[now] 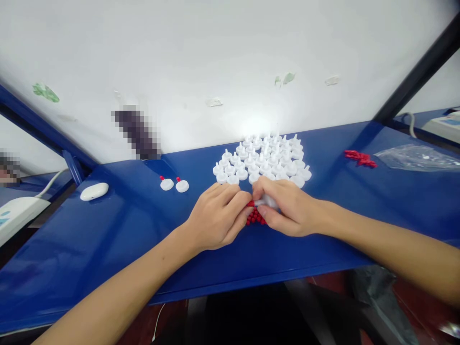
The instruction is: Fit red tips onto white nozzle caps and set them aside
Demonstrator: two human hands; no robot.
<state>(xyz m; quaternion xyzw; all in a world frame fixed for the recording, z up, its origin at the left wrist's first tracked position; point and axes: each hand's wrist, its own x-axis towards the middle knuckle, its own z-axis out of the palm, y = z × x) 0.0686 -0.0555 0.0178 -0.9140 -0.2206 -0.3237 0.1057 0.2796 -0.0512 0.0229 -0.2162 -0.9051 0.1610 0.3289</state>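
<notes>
My left hand (218,216) and my right hand (285,206) meet over the blue table (108,239), fingers pinched together. Between them sit a small white nozzle piece (268,201), gripped by my right fingers, and a tiny red cap (250,204) at my left fingertips. Under the hands lies a small heap of red caps (255,218). Just behind the hands stands a cluster of several white nozzle pieces (264,160). Two white pieces with red caps on them (174,184) stand to the left.
A white oval object (94,191) lies at the table's left. More red caps (360,158) and a clear plastic bag (413,157) are at the right. A white wall rises behind. A white device (17,211) sits at far left.
</notes>
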